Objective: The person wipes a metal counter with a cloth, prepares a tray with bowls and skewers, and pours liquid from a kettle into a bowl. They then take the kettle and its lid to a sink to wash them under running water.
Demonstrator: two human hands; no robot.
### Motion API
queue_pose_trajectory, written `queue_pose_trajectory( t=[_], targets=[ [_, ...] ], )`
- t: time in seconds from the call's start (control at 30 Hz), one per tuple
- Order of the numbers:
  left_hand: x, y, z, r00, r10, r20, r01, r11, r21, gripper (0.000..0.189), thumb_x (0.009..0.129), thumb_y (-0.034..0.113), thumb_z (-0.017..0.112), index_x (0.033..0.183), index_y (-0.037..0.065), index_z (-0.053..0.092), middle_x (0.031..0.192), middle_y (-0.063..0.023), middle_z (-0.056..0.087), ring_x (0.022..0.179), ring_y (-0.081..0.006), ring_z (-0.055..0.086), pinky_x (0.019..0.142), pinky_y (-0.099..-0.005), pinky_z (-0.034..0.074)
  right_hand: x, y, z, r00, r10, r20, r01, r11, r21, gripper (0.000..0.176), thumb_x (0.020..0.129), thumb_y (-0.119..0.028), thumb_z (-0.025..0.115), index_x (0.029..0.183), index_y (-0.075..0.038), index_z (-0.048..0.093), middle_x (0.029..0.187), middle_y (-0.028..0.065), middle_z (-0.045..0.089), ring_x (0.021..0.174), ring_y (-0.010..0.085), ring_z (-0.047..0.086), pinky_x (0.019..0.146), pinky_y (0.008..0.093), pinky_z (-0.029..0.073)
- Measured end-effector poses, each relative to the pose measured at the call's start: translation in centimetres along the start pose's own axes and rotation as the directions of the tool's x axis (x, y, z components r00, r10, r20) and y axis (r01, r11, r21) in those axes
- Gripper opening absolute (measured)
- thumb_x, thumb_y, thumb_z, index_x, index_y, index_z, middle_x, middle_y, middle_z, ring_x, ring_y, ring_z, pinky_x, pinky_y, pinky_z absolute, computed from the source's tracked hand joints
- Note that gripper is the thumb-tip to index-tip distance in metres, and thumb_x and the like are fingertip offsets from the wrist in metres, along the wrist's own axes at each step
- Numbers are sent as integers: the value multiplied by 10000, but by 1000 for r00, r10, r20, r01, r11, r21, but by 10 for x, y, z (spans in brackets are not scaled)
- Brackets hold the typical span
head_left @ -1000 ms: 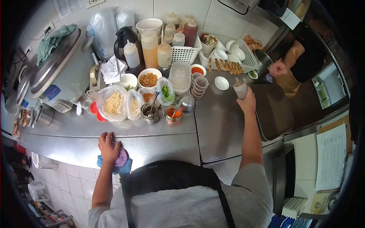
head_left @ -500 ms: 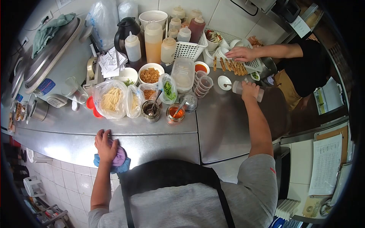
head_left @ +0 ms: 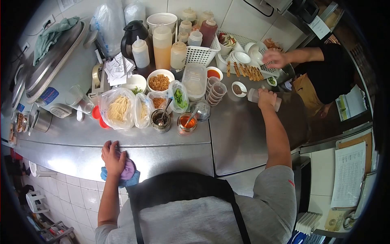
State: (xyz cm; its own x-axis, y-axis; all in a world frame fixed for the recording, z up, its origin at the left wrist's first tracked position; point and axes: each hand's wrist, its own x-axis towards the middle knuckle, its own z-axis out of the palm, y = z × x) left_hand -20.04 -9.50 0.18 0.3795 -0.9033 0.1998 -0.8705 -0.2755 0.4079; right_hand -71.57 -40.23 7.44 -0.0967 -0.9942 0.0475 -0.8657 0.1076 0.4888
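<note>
My left hand [head_left: 113, 158] rests on a purple and blue cloth [head_left: 128, 170] at the counter's front edge, its fingers apart on the steel. My right hand [head_left: 267, 99] is wrapped round a squeeze bottle [head_left: 253, 95] lying sideways over the steel counter. Just left of the bottle's tip stands a small white bowl [head_left: 239, 88] with brown sauce in it. Behind the bottle, a small dish with green bits [head_left: 271, 81] sits near skewers [head_left: 248, 71] laid along a white basket's edge.
A co-worker's hand [head_left: 275, 59] is over the basket of white dishes [head_left: 242, 57]. Left of centre stand bagged noodles [head_left: 118, 107], an open jar of red sauce [head_left: 187, 123], stacked clear cups [head_left: 217, 90] and squeeze bottles [head_left: 162, 48]. A large steel cooker [head_left: 67, 61] is at the left.
The co-worker's hand has moved right, away from the white dishes. Brown sauce now shows in the small bowl, where it was white before. My hands have hardly moved.
</note>
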Motion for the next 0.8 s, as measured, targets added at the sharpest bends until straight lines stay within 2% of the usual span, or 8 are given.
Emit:
queue_pose_trajectory(
  t=[0.13,0.23,0.33,0.43,0.53,0.63,0.7,0.8],
  targets=[
    [0,0,0,1000,-6,2,6,1000,4,483,630,213,626,1082,96,500,1155,-159,401,1087,-326,364,923,-414,268,-4,1,6,1000,14,5,-14,1000,19,338,748,-117,545,1071,-195,480,1010,47,538,963,238,515,818,381,357],
    [0,0,-1,1000,-10,4,10,1000,6,483,629,216,626,1080,96,501,1157,-158,399,1089,-327,363,924,-413,267,-19,2,5,998,37,-58,-30,993,115,493,684,-120,619,1135,-205,437,1018,59,534,995,260,505,841,404,364],
    [-1,1,-1,1000,-12,2,12,1000,0,484,628,220,624,1080,97,501,1156,-158,398,1091,-326,360,924,-413,266,-47,4,-20,990,138,22,-134,888,441,605,631,-117,667,1178,-157,411,1058,98,537,1013,274,502,897,386,342],
    [-1,1,-1,1000,-15,-1,15,1000,-1,485,626,221,622,1079,97,501,1151,-159,399,1090,-325,360,922,-416,266,-36,12,5,995,66,-78,38,470,882,738,543,-106,726,1195,-74,382,1090,124,524,1023,269,501,898,357,364],
    [-1,1,-2,1000,-3,-1,3,1000,15,494,629,218,615,1091,101,489,1146,-160,401,1086,-329,364,917,-418,274,-25,12,-36,996,19,-83,80,104,991,754,501,-77,746,1158,-10,382,1081,121,521,999,243,508,850,333,402],
    [0,2,-2,1000,0,-5,0,1000,19,487,630,226,621,1083,103,493,1138,-160,407,1078,-330,369,910,-419,279,-1,-5,-94,984,-37,-174,166,-162,973,717,502,-80,746,1128,0,406,1053,112,531,968,204,520,825,318,417],
    [0,3,-2,1000,1,-12,-1,1000,13,475,630,232,624,1071,104,500,1134,-158,411,1073,-330,371,904,-420,282,21,-24,-134,947,15,-320,317,-183,931,694,500,-98,754,1103,10,429,1022,122,547,941,207,534,812,323,431],
    [0,2,-2,1000,-15,-20,15,1000,-1,468,629,232,625,1063,104,506,1136,-157,410,1073,-331,370,904,-418,283,74,-70,-162,885,187,-427,457,-176,872,701,486,-117,768,1092,14,442,1022,148,552,933,223,543,806,330,438]
  ],
)
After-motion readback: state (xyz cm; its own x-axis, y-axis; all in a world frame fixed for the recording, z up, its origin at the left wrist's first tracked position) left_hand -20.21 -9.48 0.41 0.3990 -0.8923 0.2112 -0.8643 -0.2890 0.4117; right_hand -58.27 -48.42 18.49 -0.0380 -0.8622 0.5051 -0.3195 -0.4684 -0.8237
